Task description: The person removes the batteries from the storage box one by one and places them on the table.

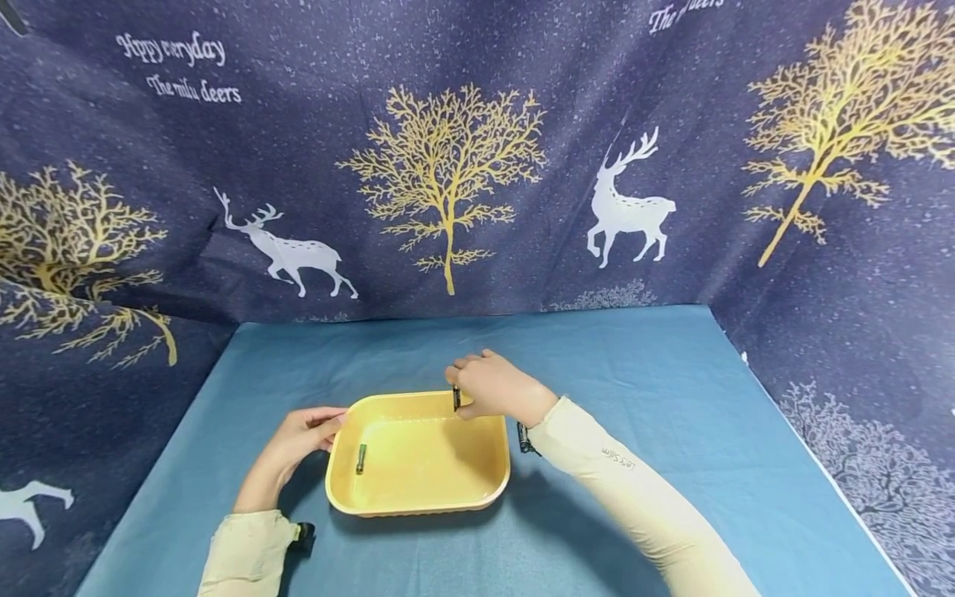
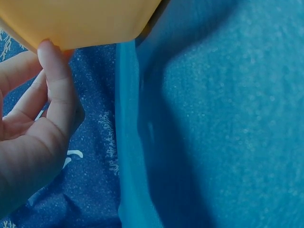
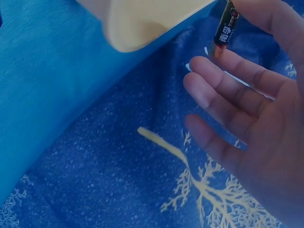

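A yellow plastic tray (image 1: 418, 507) with rounded corners lies in front of me in the head view. My left hand (image 1: 293, 444) grips its left rim; in the left wrist view the thumb is against the outside of the tray wall (image 2: 95, 23). Over the tray's far right part is my right hand (image 1: 501, 390), holding a small dark battery (image 1: 457, 399) between thumb and index finger. The right wrist view shows this battery (image 3: 226, 26) with white print and a coppery end, the other fingers spread loosely. A second battery (image 1: 361, 458) lies inside the tray, near its left wall.
A blue cloth (image 1: 634, 365) covers the table. Behind it and along both sides hangs a dark blue fabric (image 1: 492, 50) printed with deer and golden trees. Black wrist devices (image 1: 302, 537) sit at both sleeves.
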Motion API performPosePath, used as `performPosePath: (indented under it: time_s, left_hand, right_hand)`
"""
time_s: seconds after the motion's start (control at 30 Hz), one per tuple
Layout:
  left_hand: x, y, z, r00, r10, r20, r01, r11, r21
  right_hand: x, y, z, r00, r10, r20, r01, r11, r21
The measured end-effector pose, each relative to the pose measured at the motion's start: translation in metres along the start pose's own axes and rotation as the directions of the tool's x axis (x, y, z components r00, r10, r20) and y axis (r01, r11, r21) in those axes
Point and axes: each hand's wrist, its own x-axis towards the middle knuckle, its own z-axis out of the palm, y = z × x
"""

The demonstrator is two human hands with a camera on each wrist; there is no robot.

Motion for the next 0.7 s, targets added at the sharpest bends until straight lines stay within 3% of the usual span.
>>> performPosePath:
  time_s: [0.2,0.7]
  left_hand:
    - [0.001,-0.002,0.000,1.000,0.008,0.003,-0.008,1.000,-0.010]
    - [0.001,-0.002,-0.002,1.000,0.021,0.019,-0.021,0.999,-0.026]
  right_hand:
    - [-0.010,0.007,-0.002,0.999,0.032,0.021,-0.033,0.998,0.051]
    - [-0.024,0.024,0.002,0.990,0.107,0.088,-0.111,0.993,0.037]
